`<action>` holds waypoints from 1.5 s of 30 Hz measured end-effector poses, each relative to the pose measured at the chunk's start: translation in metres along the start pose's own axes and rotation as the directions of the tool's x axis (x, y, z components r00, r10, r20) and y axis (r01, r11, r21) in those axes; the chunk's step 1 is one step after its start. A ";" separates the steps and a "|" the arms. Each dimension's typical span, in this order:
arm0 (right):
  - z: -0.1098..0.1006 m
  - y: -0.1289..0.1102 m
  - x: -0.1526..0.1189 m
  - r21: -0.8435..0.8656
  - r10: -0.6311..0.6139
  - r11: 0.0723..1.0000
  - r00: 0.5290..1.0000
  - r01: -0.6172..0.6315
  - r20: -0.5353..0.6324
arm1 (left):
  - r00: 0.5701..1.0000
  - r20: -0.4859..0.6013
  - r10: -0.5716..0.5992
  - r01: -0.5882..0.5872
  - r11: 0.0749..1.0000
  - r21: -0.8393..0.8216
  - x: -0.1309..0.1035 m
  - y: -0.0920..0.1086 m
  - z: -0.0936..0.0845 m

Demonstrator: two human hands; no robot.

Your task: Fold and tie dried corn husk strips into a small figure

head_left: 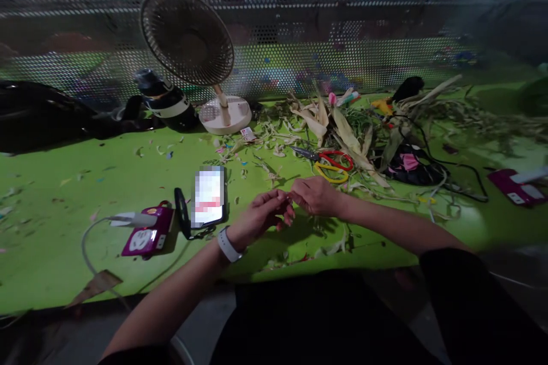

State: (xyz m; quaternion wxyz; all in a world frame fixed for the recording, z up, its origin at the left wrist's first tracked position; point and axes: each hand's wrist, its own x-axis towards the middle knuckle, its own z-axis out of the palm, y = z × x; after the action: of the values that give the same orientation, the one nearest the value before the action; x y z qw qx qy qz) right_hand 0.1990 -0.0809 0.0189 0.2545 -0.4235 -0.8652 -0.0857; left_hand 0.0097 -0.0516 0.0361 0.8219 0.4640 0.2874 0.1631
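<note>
Close together over the front of the green table (252, 154), my left hand (265, 211) and my right hand (314, 195) meet at the fingertips. Both are closed in a pinch, on something too small to make out. A pale band circles my left wrist. Just beyond my right hand lie scissors (334, 164) with one red and one yellow handle, blades pointing left. Dry husk-like leaves (349, 131) are heaped behind the scissors. To the left of my hands a lit phone (208, 197) rests on the table, its screen blurred.
A round fan (188, 37) and a dark bottle (169, 102) stand at the back, before a perforated metal screen (299, 63). Purple devices with white plugs lie left (149, 231) and right (520, 187). Cables run across the right side. Plant scraps litter the table.
</note>
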 end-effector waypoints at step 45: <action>-0.004 -0.009 -0.017 0.624 0.258 0.142 0.637 -0.768 0.726 | 0.959 0.053 0.280 -0.204 0.544 0.814 0.010 -0.024 -0.021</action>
State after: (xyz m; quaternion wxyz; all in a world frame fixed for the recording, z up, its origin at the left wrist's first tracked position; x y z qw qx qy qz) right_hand 0.2021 -0.0991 0.0141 0.2453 -0.4933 -0.5770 0.6029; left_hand 0.0048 -0.0448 0.0041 0.4747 0.8158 0.2972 0.1443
